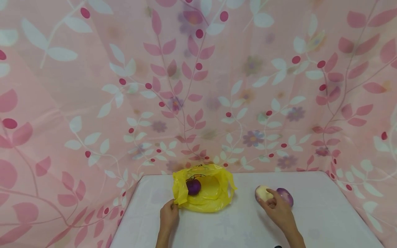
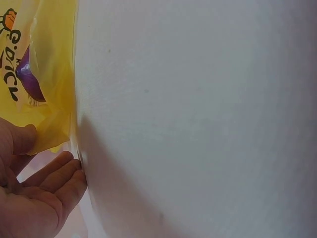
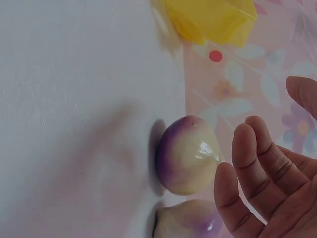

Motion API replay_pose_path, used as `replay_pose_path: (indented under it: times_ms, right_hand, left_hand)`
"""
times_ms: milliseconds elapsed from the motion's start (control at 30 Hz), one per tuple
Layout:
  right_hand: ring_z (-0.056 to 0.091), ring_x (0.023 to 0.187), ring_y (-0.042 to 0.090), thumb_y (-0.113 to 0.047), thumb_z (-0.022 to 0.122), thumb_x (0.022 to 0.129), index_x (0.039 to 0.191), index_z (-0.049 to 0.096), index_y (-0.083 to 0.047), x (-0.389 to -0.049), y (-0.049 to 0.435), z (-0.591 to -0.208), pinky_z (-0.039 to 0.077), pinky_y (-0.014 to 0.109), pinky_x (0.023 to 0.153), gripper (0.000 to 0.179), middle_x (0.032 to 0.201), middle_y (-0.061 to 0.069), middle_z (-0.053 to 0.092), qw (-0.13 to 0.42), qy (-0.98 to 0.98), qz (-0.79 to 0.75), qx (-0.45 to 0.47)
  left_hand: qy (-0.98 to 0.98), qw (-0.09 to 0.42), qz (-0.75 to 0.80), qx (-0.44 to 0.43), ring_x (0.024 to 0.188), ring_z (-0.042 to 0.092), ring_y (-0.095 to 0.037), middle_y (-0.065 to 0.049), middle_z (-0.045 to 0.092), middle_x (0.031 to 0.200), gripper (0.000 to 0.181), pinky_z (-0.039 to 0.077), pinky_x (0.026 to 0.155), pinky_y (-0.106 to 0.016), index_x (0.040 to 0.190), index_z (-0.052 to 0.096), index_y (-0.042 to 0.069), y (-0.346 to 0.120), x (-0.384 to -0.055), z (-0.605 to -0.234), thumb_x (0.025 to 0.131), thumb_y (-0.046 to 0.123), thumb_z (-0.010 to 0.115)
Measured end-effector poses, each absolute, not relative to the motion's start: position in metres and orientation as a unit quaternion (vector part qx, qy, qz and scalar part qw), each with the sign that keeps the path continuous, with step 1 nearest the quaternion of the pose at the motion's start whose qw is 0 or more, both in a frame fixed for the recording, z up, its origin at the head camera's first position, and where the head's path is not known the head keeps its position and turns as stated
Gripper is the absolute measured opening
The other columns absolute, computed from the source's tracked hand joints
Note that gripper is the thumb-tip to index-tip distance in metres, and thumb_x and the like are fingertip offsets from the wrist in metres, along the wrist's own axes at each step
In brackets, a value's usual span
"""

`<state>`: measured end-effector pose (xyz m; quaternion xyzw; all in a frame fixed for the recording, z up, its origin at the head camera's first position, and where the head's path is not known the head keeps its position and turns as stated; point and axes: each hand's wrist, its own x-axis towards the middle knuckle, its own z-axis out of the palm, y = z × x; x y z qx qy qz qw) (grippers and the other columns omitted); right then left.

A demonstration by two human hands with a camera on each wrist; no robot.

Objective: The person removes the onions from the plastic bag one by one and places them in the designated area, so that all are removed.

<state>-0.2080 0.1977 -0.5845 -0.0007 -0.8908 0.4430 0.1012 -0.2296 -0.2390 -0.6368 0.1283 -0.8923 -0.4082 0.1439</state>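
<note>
Hands [image 1: 169,215] [image 1: 280,213] apart, yellow bag [image 1: 204,205], apparently onions [image 3: 185,158]

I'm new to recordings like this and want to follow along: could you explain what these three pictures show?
There is no robot here, just a person's two bare hands. The wide picture comes from a camera worn on the head, looking forward and down; the other two come from cameras on each wrist. On the white-covered table sits an open yellow bag with a round purple object inside. The left hand pinches the bag's edge. To the right, a pale-and-purple bulb and a second bulb lie side by side, perhaps onions. The right hand is right by them, gripping nothing; whether it touches one is hard to tell.
</note>
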Motion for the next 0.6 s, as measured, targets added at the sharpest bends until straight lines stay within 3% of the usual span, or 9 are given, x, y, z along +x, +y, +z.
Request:
replay_pose_path:
  times_ms: [167,367,600]
  right_hand:
    - [0.065,0.074,0.009,-0.047,0.073,0.086,0.135,0.051,-0.003,-0.208,0.192,-0.586,0.053,0.028,0.069,0.069,0.084,-0.006,0.069,0.111,-0.888,0.446,0.0]
    - [0.066,0.076,0.01,-0.048,0.073,0.085,0.136,0.052,-0.005,-0.208,0.183,-0.586,0.053,0.026,0.066,0.069,0.084,-0.005,0.069,0.107,-0.881,0.461,-0.001]
    - [0.064,0.07,0.008,-0.043,0.076,0.084,0.134,0.053,-0.004,-0.208,0.17,-0.588,0.052,0.023,0.064,0.068,0.081,-0.006,0.068,0.119,-0.873,0.473,0.016]
  left_hand:
    - [-0.894,0.143,-0.405,0.125,0.074,0.051,-0.018,-0.005,0.069,0.09,0.019,0.048,0.069,-0.04,0.092,0.073,0.005,-0.24,-0.23,-0.637,0.085,-0.004,0.058]
    - [-0.894,0.145,-0.406,0.125,0.076,0.053,-0.018,-0.006,0.07,0.092,0.019,0.051,0.072,-0.043,0.093,0.073,0.005,-0.24,-0.23,-0.638,0.085,-0.004,0.058]
    - [-0.893,0.149,-0.405,0.128,0.072,0.05,-0.018,-0.005,0.068,0.086,0.018,0.048,0.068,-0.039,0.092,0.073,0.005,-0.24,-0.232,-0.639,0.085,-0.004,0.059]
